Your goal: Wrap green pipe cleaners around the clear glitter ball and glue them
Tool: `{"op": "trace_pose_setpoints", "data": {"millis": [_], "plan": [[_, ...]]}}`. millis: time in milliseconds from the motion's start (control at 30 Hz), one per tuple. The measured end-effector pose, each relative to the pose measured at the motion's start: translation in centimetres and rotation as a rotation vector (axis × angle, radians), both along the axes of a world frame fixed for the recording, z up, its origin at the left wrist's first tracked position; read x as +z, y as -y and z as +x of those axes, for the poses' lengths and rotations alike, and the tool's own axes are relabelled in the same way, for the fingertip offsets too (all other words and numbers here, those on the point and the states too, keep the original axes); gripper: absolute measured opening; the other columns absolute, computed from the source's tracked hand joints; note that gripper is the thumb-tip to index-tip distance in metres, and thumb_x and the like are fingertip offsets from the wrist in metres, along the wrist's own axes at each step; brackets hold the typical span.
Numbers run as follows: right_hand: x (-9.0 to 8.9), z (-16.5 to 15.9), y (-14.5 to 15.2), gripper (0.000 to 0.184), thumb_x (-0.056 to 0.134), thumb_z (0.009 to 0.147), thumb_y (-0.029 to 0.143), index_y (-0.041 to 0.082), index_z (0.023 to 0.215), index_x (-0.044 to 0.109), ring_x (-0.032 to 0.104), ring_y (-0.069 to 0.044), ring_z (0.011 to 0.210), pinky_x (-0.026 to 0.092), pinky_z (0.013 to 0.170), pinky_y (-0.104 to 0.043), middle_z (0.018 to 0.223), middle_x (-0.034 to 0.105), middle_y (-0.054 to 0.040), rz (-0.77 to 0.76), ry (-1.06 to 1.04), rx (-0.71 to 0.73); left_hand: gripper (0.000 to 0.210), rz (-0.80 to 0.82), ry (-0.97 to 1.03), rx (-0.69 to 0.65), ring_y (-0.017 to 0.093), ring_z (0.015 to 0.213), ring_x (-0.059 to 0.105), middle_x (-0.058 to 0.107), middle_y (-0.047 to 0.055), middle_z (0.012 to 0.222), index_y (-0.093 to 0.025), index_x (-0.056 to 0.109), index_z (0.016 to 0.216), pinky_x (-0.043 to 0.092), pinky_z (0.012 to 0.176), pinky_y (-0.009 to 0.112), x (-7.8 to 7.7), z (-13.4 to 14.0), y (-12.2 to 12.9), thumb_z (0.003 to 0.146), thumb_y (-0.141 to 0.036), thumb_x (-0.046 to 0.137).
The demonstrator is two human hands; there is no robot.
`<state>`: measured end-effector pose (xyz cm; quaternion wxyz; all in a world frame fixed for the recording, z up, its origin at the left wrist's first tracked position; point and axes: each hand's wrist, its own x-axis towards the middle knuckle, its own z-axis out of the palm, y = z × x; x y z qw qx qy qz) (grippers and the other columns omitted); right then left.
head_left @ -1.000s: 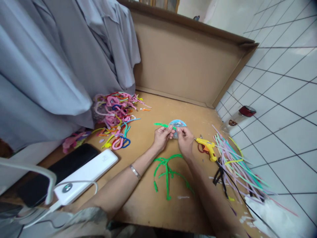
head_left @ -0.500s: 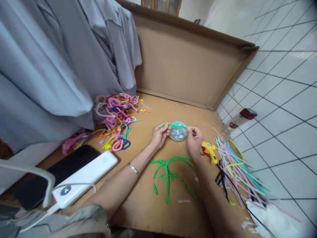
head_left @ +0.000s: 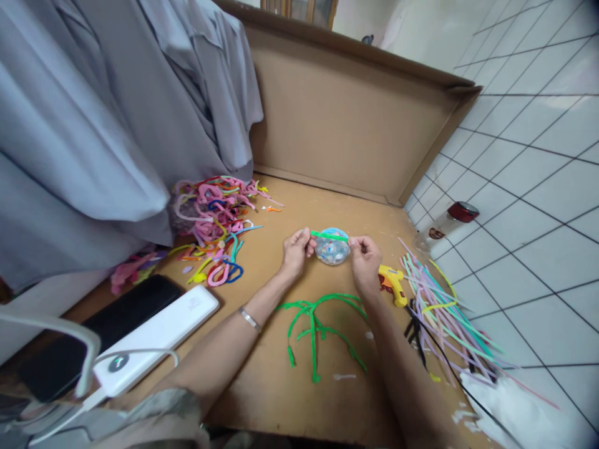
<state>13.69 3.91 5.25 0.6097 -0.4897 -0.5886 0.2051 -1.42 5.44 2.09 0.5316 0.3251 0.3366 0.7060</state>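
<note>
A short green pipe cleaner [head_left: 332, 236] stretches between my two hands, roughly level. My left hand [head_left: 296, 251] pinches its left end, and my right hand [head_left: 365, 259] grips the right end between thumb and fingers. Behind it on the table is a round, clear container [head_left: 332, 251] with a bluish rim and speckled contents I cannot make out. Nearer to me, between my forearms, lies a branching green pipe-cleaner figure [head_left: 314, 343] with a stem and several curved arms. A yellow glue gun [head_left: 394, 285] rests just right of my right hand.
Tangled pink and coloured pipe cleaners [head_left: 210, 212] heap at left. A white power bank [head_left: 156, 340] and a black case [head_left: 100, 333] lie near-left. Straight pastel pipe cleaners [head_left: 449, 312], a red-lidded bottle [head_left: 447, 226] and white tissue [head_left: 515, 405] are on the right. Cardboard [head_left: 327, 112] stands behind.
My left fingers have shifted on the pipe cleaner; its left tip no longer sticks out past them. The whole view has moved slightly. Both hands still hold the strand.
</note>
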Motion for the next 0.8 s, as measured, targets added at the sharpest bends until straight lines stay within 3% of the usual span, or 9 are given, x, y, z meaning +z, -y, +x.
{"op": "trace_pose_setpoints", "data": {"millis": [367,800], "plan": [[-0.07,-0.59,-0.09,0.028,0.059,0.075,0.042,0.021,0.06,0.049,0.041,-0.012,0.056,0.035,0.057,-0.025,0.055,0.046,0.0046,-0.054,-0.145,0.1,0.045,-0.028,0.011,0.033,0.005,0.038,0.033,0.049,-0.003,0.045,-0.016,0.061,0.06,0.021,0.039,0.021,0.34,-0.14,0.23,0.069,-0.058,0.074],[0.07,-0.05,-0.51,0.03,0.06,0.073,0.045,0.021,0.059,0.05,0.04,-0.011,0.057,0.035,0.057,-0.026,0.057,0.045,0.0042,-0.103,-0.153,0.13,0.046,0.053,-0.057,0.073,0.004,0.041,0.037,0.053,-0.003,0.051,-0.016,0.056,0.057,0.026,0.04,0.02,0.69,-0.67,-0.14,0.065,-0.057,0.077]]}}
